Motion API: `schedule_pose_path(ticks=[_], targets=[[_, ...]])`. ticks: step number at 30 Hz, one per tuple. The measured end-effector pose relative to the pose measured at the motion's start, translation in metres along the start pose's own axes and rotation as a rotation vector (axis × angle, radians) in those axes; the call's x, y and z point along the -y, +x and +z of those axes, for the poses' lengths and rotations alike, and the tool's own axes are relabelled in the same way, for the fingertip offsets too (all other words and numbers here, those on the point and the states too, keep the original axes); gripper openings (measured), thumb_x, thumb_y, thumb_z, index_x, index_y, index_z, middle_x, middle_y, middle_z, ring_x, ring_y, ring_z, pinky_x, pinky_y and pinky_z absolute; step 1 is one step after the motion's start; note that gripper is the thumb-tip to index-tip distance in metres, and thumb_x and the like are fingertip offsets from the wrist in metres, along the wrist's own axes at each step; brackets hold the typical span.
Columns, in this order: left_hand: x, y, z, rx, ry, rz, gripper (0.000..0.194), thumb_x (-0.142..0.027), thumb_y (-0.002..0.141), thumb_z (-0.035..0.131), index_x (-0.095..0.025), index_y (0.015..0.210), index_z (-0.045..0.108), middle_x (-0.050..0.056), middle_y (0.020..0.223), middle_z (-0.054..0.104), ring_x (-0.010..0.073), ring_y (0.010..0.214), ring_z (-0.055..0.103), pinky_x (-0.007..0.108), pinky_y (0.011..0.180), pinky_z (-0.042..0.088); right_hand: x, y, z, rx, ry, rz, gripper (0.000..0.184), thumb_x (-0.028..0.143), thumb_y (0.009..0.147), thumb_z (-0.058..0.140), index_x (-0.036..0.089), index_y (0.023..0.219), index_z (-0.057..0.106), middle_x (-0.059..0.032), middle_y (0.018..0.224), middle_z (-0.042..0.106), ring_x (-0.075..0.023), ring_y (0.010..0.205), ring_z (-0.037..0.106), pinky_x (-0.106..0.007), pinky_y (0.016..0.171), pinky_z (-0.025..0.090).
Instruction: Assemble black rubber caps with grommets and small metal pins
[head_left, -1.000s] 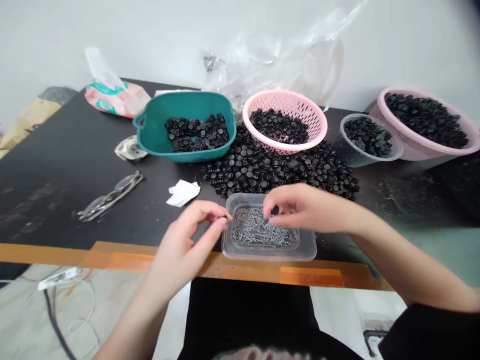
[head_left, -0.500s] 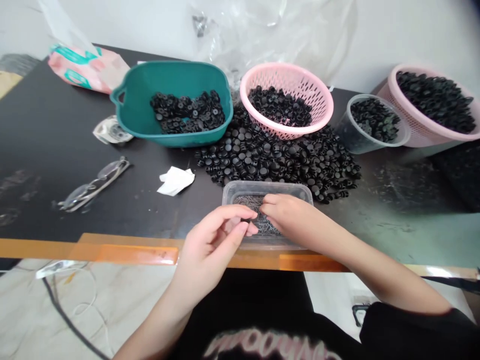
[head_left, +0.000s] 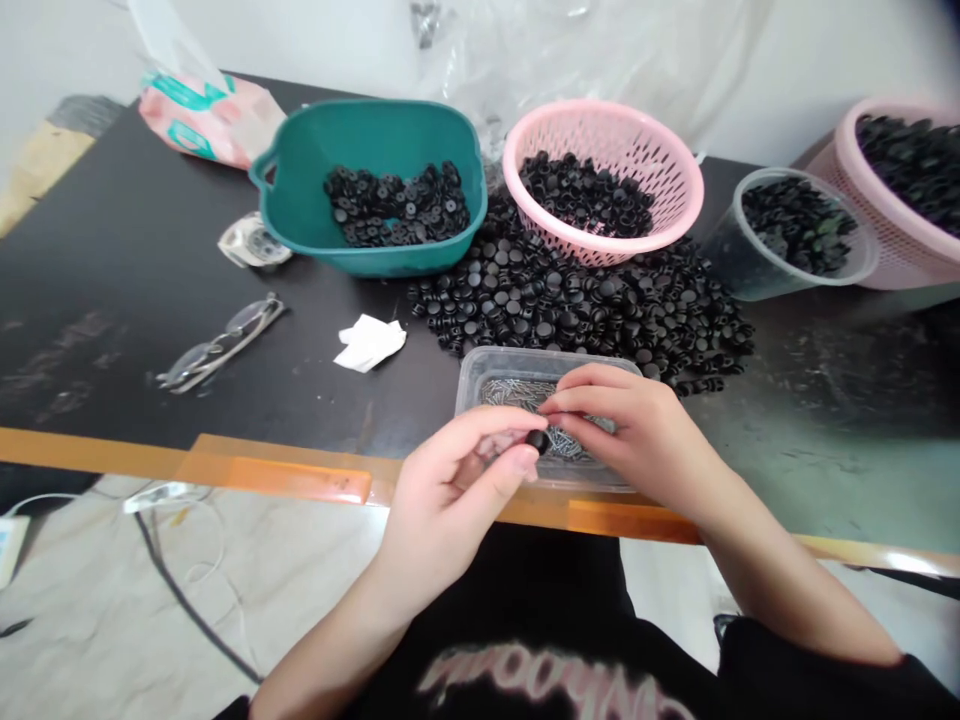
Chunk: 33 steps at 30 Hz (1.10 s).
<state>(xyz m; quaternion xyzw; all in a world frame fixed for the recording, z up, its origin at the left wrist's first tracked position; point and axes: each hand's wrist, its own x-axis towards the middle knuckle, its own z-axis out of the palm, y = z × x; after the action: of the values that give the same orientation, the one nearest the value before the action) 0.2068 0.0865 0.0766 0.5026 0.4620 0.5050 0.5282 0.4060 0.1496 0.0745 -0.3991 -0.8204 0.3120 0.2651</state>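
Observation:
Between the thumb and fingers of my left hand (head_left: pixel 457 480) is a small round black plastic part (head_left: pixel 537 441). My right hand (head_left: pixel 637 420) is closed in a pinch just beside that part, its fingertips close to my left fingers. Whatever the right fingertips hold is too small to make out. Both hands are over a clear plastic tub (head_left: pixel 480 362) of thin metal pins (head_left: pixel 517 392), which stands at the table's front edge. Behind the tub spreads a heap of black round parts (head_left: pixel 547 310) like the one in my left hand.
At the back stand a teal basin (head_left: pixel 375 262), a pink basket (head_left: pixel 607 247), a clear cup (head_left: pixel 739 245) and another pink basket (head_left: pixel 892 210), all holding black parts. Glasses (head_left: pixel 221 345), a crumpled tissue (head_left: pixel 369 343), a white roll (head_left: pixel 255 240) and a tissue pack (head_left: pixel 214 120) lie leftward.
My right hand has lifted back from the pins, its pinched fingertips now beside the black part. The part shows more plainly in my left fingers. The view has shifted slightly.

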Motion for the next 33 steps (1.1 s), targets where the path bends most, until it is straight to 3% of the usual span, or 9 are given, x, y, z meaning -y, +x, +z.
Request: schedule_pose_path(ticks=[7,12,18,23,26,30,33], targets=[[0.004,0.004,0.013,0.059,-0.206,-0.095,0.022,-0.009,0.099,0.06,-0.026,0.107,0.071,-0.004,0.089,0.074,0.0057,0.081,0.073,0.011,0.082,0.061,0.014,-0.019,0.009,-0.256,0.798,0.194,0.022,0.014,0.087,0.079,0.034,0.094,0.083,0.0008,0.092,0.074,-0.0148,0.087,0.071,-0.026,0.08,0.062],[0.001,0.004,0.02,0.086,-0.308,-0.11,0.024,-0.008,0.098,0.061,-0.028,0.106,0.071,-0.006,0.091,0.076,0.0049,0.082,0.075,0.009,0.081,0.061,0.025,-0.027,0.026,-0.361,1.012,0.192,0.022,0.015,0.09,0.077,0.034,0.099,0.084,-0.0011,0.093,0.069,-0.0125,0.075,0.07,-0.025,0.071,0.065],[-0.001,0.003,0.021,0.098,-0.288,-0.086,0.018,-0.009,0.098,0.063,-0.024,0.105,0.07,-0.003,0.099,0.077,0.0092,0.088,0.078,0.014,0.085,0.063,0.023,-0.027,0.029,-0.42,0.951,0.157,0.024,0.014,0.09,0.077,0.034,0.101,0.083,0.0003,0.098,0.07,-0.0106,0.078,0.069,-0.021,0.069,0.064],[0.006,-0.002,0.019,0.054,-0.222,-0.066,0.014,-0.011,0.098,0.064,-0.023,0.104,0.069,-0.002,0.106,0.076,0.0091,0.093,0.077,0.013,0.086,0.063,0.025,-0.028,0.025,-0.461,0.54,0.077,0.026,0.006,0.09,0.075,0.029,0.101,0.081,0.002,0.098,0.072,-0.0103,0.092,0.069,-0.02,0.084,0.059],[0.007,-0.004,0.02,0.046,-0.208,-0.058,0.015,-0.01,0.098,0.064,-0.023,0.105,0.069,-0.002,0.105,0.076,0.0076,0.091,0.077,0.013,0.085,0.063,0.027,-0.029,0.025,-0.454,0.385,0.046,0.027,0.006,0.09,0.074,0.029,0.102,0.081,0.0025,0.098,0.072,-0.0097,0.093,0.068,-0.018,0.084,0.057],[0.006,-0.002,0.021,0.051,-0.254,-0.027,0.019,-0.01,0.101,0.06,-0.025,0.108,0.067,-0.005,0.096,0.076,0.0047,0.085,0.075,0.012,0.082,0.063,0.024,-0.03,0.023,-0.369,0.506,0.107,0.031,0.011,0.092,0.074,0.035,0.112,0.08,0.0022,0.106,0.071,-0.0107,0.099,0.068,-0.019,0.085,0.057],[0.007,0.001,0.019,0.054,-0.167,0.043,0.019,-0.01,0.101,0.059,-0.024,0.11,0.067,-0.002,0.103,0.072,0.0055,0.087,0.072,0.015,0.085,0.062,0.02,-0.033,0.017,-0.307,0.67,0.18,0.034,0.014,0.098,0.067,0.036,0.124,0.076,0.0002,0.117,0.067,-0.0104,0.095,0.068,-0.022,0.086,0.058]])
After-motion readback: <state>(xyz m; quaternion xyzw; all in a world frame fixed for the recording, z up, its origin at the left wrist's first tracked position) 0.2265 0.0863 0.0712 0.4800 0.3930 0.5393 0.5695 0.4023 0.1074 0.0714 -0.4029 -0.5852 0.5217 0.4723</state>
